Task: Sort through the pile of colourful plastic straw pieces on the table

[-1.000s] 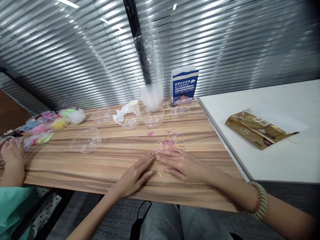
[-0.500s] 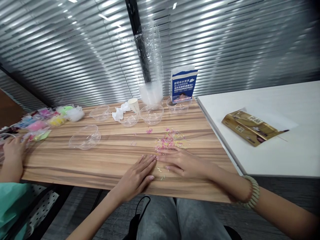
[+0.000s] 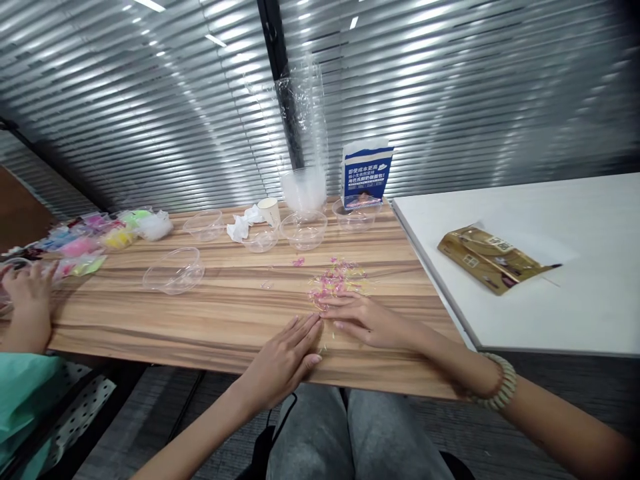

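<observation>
Small pink and yellow pieces lie in a loose pile on the wooden table. Just in front of the pile, my left hand rests flat on the wood, fingers stretched out and holding nothing. My right hand touches the near edge of the pile with its fingers apart; a bracelet circles that wrist. The fingertips of both hands nearly meet. A few pale pieces lie between the hands. A small pink cluster sits left of the pile.
Clear bowls stand left and behind, near a paper cup, crumpled tissue and a blue-white bag. Another person's hand is at far left by colourful packets. A gold pouch lies on the white table.
My left hand has slid slightly right over the table. My right hand has shifted a little, still at the pile's near edge. The other person's hand has moved slightly. The view has shifted a little.
</observation>
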### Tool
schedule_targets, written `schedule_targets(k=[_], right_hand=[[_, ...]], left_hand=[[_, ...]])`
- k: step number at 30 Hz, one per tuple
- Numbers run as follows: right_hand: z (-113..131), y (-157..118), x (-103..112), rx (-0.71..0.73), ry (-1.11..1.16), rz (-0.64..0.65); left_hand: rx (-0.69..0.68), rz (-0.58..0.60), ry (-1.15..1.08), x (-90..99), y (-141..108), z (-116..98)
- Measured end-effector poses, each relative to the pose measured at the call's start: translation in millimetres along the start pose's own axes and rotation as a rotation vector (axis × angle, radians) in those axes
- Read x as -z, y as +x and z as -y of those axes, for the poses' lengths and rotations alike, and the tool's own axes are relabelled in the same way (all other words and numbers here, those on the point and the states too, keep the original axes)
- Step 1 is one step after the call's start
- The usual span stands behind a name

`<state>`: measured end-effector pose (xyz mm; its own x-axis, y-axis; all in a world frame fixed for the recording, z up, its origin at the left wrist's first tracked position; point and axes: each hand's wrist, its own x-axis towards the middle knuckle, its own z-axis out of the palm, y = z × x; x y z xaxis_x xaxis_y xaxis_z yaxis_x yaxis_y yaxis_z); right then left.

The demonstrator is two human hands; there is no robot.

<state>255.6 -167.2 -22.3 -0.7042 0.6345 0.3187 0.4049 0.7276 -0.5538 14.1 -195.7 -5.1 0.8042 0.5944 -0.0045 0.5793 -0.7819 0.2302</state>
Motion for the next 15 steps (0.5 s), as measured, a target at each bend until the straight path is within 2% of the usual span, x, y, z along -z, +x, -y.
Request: schedule_targets(k=[7,15], right_hand=[[-0.6,-10.4,6.3,-0.031,0.011,-0.006],[1.2,-24.6,11.7,-0.048,-0.031,-0.004]], left_hand=[[-0.016,0.016,-0.045,-0.4,8.1,-11.6],[0.002,0.039,-0.061,2.9,15.5,-14.3]])
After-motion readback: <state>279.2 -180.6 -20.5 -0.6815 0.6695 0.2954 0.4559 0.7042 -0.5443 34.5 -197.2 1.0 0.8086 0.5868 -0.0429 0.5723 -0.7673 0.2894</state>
